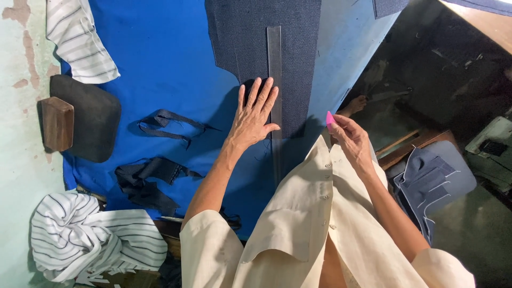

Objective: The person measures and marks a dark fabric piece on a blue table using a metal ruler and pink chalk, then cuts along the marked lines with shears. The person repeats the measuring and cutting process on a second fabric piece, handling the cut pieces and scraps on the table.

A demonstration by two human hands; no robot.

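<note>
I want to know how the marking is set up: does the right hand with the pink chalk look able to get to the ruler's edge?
Probably yes. The right hand holds the pink chalk just beside the ruler, nothing between; the left hand lies on its other side.

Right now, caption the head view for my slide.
Left hand flat on dark fabric beside ruler; right hand holds pink chalk.

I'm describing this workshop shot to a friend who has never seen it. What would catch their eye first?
The bright blue cloth covering the table stands out first, with a dark fabric piece lying at its upper middle. The left hand presses flat on that fabric beside a long clear ruler. To the right, off the table's edge, the right hand pinches a pink piece of chalk.
</note>
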